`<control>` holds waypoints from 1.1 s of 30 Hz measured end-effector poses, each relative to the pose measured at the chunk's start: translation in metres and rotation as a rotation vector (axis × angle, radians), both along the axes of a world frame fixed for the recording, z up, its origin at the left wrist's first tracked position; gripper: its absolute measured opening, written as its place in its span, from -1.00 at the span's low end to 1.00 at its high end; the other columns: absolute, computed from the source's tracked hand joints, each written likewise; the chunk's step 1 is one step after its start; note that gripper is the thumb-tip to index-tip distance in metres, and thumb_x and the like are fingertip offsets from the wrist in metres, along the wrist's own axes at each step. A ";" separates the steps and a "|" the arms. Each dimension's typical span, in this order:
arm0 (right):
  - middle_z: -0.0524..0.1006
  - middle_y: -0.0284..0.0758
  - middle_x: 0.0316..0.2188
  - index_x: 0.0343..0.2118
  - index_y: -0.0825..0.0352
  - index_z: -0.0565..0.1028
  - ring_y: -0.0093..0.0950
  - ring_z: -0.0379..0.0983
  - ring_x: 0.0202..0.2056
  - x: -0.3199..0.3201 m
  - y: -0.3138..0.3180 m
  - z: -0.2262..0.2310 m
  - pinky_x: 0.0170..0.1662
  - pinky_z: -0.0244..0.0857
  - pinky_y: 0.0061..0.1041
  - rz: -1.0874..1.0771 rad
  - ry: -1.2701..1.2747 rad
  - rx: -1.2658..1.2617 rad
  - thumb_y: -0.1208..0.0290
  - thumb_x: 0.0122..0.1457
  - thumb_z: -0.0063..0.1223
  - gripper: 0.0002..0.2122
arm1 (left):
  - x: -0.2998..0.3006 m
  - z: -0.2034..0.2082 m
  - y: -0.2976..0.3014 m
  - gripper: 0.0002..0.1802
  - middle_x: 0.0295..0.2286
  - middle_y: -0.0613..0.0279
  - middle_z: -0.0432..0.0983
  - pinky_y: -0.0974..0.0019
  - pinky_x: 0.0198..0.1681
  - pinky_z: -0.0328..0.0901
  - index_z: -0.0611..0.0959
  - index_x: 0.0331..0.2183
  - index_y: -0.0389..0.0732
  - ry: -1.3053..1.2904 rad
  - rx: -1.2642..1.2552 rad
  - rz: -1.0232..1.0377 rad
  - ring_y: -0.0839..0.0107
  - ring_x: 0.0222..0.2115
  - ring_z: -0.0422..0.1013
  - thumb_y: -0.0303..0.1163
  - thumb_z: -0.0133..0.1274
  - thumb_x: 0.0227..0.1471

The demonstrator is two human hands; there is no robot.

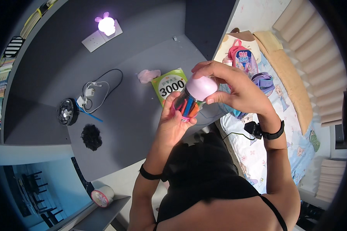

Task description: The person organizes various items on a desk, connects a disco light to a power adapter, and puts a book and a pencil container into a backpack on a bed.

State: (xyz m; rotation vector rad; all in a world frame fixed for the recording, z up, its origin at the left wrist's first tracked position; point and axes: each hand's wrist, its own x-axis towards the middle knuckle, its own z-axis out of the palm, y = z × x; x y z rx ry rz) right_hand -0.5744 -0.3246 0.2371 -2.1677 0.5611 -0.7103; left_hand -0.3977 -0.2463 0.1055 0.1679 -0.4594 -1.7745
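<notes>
Between my hands, above the desk's front edge, is a clear jar [188,107] of coloured pens, tilted, with a domed pink lid [201,88]. My left hand [174,120] is wrapped round the jar's lower part, its fingers along the side and base. The fingers and thumb of my right hand [235,85] are curled over the lid and grip it. The lid sits on the jar's mouth; whether it is loose cannot be seen. Just behind the jar lies a green-and-white book [169,86], partly covered by it. A crumpled pink piece [148,76] rests beside the book.
White cables [99,101] and a dark round lamp-like object [67,111] lie on the desk's left, near a black fluffy hair tie [91,137]. A lit rabbit night light [106,25] is in the wall socket. At right, a bed [258,154] holds a pink backpack [241,53].
</notes>
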 end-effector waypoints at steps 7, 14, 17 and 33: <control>0.43 -0.29 -0.19 -0.16 0.32 0.39 -0.36 0.40 -0.22 0.021 -0.006 0.012 -0.20 0.32 -0.47 -0.016 0.180 -0.167 0.25 -0.15 0.24 -0.54 | 0.017 0.006 0.010 -0.33 -0.04 0.18 0.17 0.22 -0.27 0.33 0.09 0.08 -0.04 -0.079 0.059 0.069 0.27 -0.15 0.32 -0.34 0.04 0.00; 0.36 -0.19 -0.17 -0.12 0.30 0.36 -0.17 0.32 -0.14 0.037 -0.016 0.020 -0.12 0.22 -0.35 0.279 0.102 -0.131 0.39 -0.09 0.18 -0.58 | 0.044 0.028 0.012 -0.37 -0.13 0.12 0.28 0.34 -0.57 0.33 0.11 0.05 -0.11 -0.405 -0.021 0.231 0.29 -0.26 0.37 -0.32 0.02 -0.01; 0.32 -0.21 -0.08 -0.13 0.29 0.37 -0.18 0.29 -0.07 0.045 -0.012 0.031 -0.06 0.19 -0.32 0.372 0.134 -0.057 0.45 -0.07 0.15 -0.62 | 0.055 0.031 0.021 -0.41 -0.32 -0.02 0.38 0.45 -0.69 0.25 0.20 0.01 -0.23 -0.526 -0.071 0.157 0.32 -0.54 0.40 -0.13 -0.09 0.02; 0.48 -0.07 -0.36 -0.01 0.35 0.28 -0.26 0.47 -0.33 0.066 0.018 0.055 -0.32 0.33 -0.35 -0.065 0.396 -0.056 -0.01 0.05 -0.02 -0.44 | 0.047 0.067 0.033 -0.18 -0.19 0.14 0.22 0.31 -0.05 0.19 0.25 -0.08 -0.24 -1.189 -0.409 1.024 0.33 -0.14 0.25 -0.66 0.26 -0.46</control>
